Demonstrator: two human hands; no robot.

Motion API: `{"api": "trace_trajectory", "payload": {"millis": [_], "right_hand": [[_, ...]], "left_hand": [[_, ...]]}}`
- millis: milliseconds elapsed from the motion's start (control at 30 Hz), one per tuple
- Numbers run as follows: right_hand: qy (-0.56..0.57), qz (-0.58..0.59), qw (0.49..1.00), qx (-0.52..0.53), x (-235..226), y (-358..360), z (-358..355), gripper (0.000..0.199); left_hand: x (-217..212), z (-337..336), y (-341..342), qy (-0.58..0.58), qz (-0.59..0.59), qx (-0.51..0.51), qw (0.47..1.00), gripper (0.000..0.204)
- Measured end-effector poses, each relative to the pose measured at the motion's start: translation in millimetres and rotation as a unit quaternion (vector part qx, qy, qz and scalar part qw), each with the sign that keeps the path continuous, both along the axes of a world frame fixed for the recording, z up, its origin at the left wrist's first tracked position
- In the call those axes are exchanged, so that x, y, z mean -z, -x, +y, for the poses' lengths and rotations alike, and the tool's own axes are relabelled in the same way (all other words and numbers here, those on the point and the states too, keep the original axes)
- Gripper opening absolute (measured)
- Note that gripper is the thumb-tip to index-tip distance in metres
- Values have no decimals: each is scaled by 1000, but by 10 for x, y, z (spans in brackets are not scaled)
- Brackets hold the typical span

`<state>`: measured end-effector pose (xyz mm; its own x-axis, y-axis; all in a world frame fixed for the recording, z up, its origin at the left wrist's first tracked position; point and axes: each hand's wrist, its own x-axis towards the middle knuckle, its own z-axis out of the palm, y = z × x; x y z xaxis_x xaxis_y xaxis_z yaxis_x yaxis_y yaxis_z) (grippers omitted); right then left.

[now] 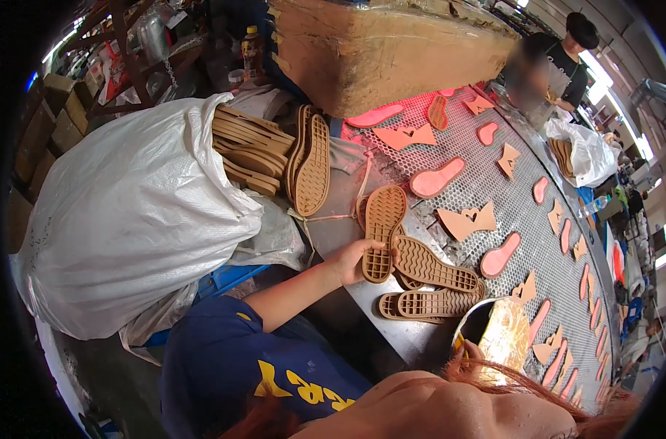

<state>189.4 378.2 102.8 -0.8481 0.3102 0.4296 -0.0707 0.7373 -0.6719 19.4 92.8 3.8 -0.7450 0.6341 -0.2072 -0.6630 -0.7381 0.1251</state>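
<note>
My left hand (353,261) is closed around the lower end of a brown patterned shoe sole (386,216), tread facing up. Beside it, more brown soles (439,269) lie overlapped on the metal edge of the work surface. My right hand (470,353) shows only in part, against the rim of a round can (505,331) crusted with shiny yellowish stuff. Hair and my shoulder cover most of that hand, so its grip is not visible.
A white woven sack (135,212) at left spills brown soles (252,146). Pink insole pieces (437,178) and tan cut-outs (468,221) lie spread over a mesh conveyor (545,245). A big cardboard-coloured box (391,55) stands over its far end. A person (567,66) stands beyond.
</note>
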Motion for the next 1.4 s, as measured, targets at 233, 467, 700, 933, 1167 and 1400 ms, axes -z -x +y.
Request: {"api": "trace_trajectory", "payload": {"millis": [233, 467, 700, 933, 1167, 1400], "right_hand": [[30, 3, 999, 12, -123, 10, -163, 12], [-11, 18, 1000, 15, -227, 65, -321, 13], [12, 23, 999, 30, -197, 75, -323, 10], [12, 19, 999, 37, -204, 56, -282, 10], [50, 29, 997, 43, -183, 25, -224, 11], [80, 45, 995, 26, -138, -20, -177, 11]], "left_hand": [[-33, 3, 6, -5, 4, -2, 1000, 36], [1, -10, 54, -4, 6, 13, 1000, 32], [15, 3, 30, 16, -10, -1, 1000, 38], [31, 29, 48, 30, 20, -5, 999, 39], [-14, 54, 27, 27, 18, -15, 999, 38], [-24, 63, 7, 18, 44, -14, 999, 38]]}}
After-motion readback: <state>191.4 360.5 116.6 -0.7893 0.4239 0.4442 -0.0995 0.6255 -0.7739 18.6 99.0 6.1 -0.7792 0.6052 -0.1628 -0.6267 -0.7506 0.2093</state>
